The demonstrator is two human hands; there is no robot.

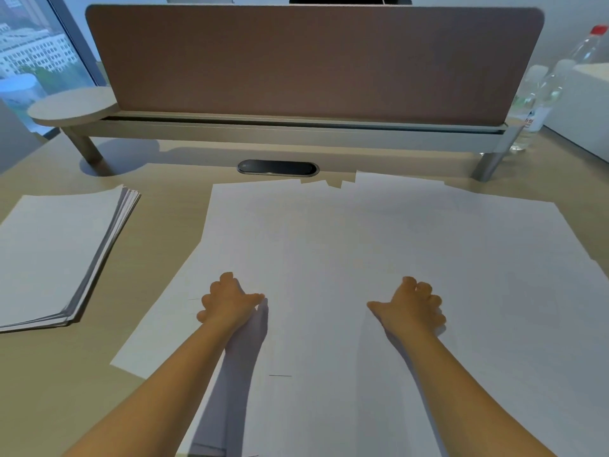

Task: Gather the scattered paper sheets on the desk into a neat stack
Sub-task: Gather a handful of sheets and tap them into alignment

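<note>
Two hands over loose paper sheets spread across a desk.

At the far left, a stack of paper (56,255) lies on the desk (66,384), its edges slightly fanned, apart from the rest. A round shelf (74,108) stands behind it at the end of a brown divider panel (313,61), with a dark oval cable port (277,167) below the panel. The scattered sheets (329,232) overlap one another over the middle and right of the desk. The left hand (227,300) is over their near-left part, fingers loosely curled, thumb pointing inward, grasping nothing. The right hand (412,306) mirrors it further right, also loosely curled and empty. Clear plastic bottles (540,94) stand at the far right.
</note>
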